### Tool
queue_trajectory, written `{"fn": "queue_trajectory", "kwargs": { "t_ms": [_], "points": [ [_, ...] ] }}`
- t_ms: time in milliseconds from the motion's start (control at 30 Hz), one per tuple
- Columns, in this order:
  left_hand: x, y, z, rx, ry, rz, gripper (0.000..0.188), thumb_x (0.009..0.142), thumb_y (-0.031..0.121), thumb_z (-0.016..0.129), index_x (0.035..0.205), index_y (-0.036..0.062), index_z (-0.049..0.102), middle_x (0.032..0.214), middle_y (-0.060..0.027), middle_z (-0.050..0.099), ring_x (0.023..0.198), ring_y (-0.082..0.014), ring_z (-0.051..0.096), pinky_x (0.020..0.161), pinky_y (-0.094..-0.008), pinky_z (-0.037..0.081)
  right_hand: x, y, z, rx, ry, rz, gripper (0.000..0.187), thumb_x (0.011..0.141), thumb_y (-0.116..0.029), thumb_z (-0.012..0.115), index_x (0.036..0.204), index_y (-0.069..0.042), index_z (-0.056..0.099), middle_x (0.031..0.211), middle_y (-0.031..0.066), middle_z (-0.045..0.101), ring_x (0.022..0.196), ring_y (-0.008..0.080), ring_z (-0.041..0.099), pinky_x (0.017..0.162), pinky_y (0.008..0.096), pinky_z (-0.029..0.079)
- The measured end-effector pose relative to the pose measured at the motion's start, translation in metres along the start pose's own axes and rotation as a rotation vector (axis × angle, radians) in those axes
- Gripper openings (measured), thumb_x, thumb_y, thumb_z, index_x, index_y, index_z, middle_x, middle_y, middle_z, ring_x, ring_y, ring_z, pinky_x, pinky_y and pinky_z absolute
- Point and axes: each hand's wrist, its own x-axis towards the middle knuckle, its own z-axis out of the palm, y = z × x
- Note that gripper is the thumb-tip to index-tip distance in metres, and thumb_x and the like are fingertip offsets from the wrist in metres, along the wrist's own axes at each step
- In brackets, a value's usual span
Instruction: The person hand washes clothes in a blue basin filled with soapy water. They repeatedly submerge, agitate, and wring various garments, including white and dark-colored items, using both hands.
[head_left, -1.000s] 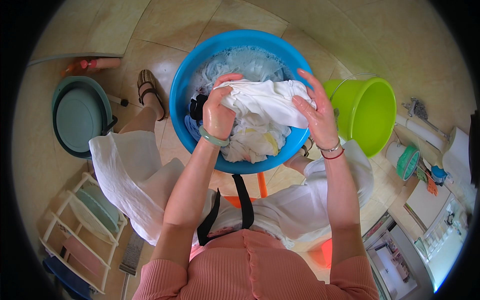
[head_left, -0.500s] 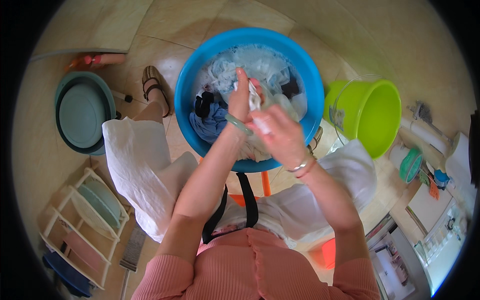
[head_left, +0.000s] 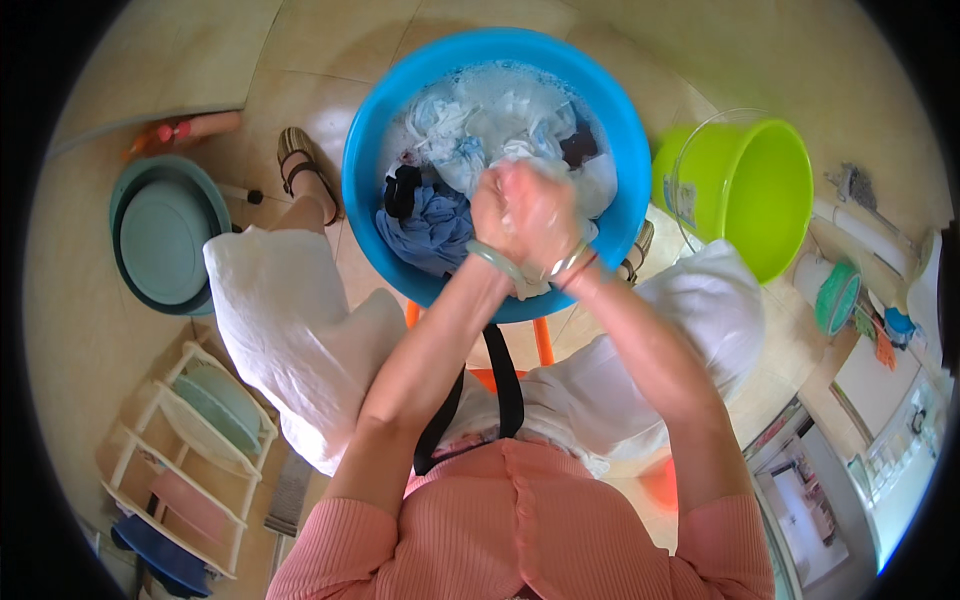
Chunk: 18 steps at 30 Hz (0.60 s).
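Over the near half of a round blue basin [head_left: 357,120], my two hands are pressed together, fingers closed. My left hand [head_left: 490,212], with a pale green bangle at the wrist, and my right hand [head_left: 542,215], wearing a silver bangle and a red cord, squeeze a white cloth [head_left: 522,150] between them. Motion blurs the right fingers, and most of the cloth is hidden by the hands. Soapy water in the basin holds white garments [head_left: 440,118], a blue garment [head_left: 425,235], a black piece [head_left: 402,192] and a dark brown piece [head_left: 580,148].
A lime green bucket [head_left: 690,165] leans on its side to the right. Grey-green basins [head_left: 165,240] are at the left, with a cream rack [head_left: 150,410] below them. An orange stool [head_left: 543,340] shows between my knees, and a washing brush-like grey item [head_left: 855,185] lies far right.
My right hand has come in against my left, and both now clasp the cloth lower over the basin. The view has shifted slightly, so the basin appears higher.
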Motion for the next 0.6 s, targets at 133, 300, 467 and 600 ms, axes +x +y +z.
{"fn": "queue_trajectory", "kwargs": {
  "t_ms": [133,300,467,600],
  "points": [
    [-0.017,-0.001,0.033,0.104,0.28,-0.086,0.021,0.091,0.026,0.051,0.077,0.0103,0.052,0.067,0.0008,0.048,0.062,-0.0139,0.047,0.063,-0.0291,0.044,0.012,0.048,-0.012,-0.225,-0.015,0.336,0.013,0.089,-0.013,0.054,0.083,-0.002,0.058,0.073,0.0196,0.06,0.07,0.0369,0.062,0.058,0.0427,0.048],
    [-0.012,0.004,-0.003,-0.226,-0.091,0.093,0.019,0.09,0.028,0.053,0.089,0.0094,0.055,0.075,-0.0025,0.055,0.072,-0.0187,0.056,0.071,-0.032,0.047,0.0,-0.036,-0.001,-0.047,0.039,-0.049,0.019,0.092,-0.015,0.053,0.078,-0.003,0.058,0.07,0.0215,0.059,0.068,0.0395,0.06,0.056,0.0436,0.046],
    [-0.027,0.003,0.027,0.106,0.218,-0.2,0.027,0.094,0.038,0.051,0.091,0.011,0.054,0.089,-0.0054,0.061,0.082,-0.0221,0.061,0.08,-0.0379,0.05,0.007,0.062,-0.023,-0.073,0.036,0.526,0.031,0.095,-0.028,0.049,0.079,-0.007,0.065,0.079,0.0221,0.064,0.074,0.0334,0.063,0.066,0.0387,0.049],
    [-0.005,0.042,0.015,-0.136,0.008,-0.201,0.034,0.099,0.046,0.042,0.087,0.0157,0.053,0.093,-0.0056,0.064,0.093,-0.0227,0.061,0.088,-0.04,0.047,0.011,0.059,-0.057,0.762,0.055,0.765,0.036,0.096,-0.035,0.051,0.094,-0.004,0.069,0.09,0.0082,0.069,0.081,0.016,0.063,0.074,0.0289,0.048]
  ]
}}
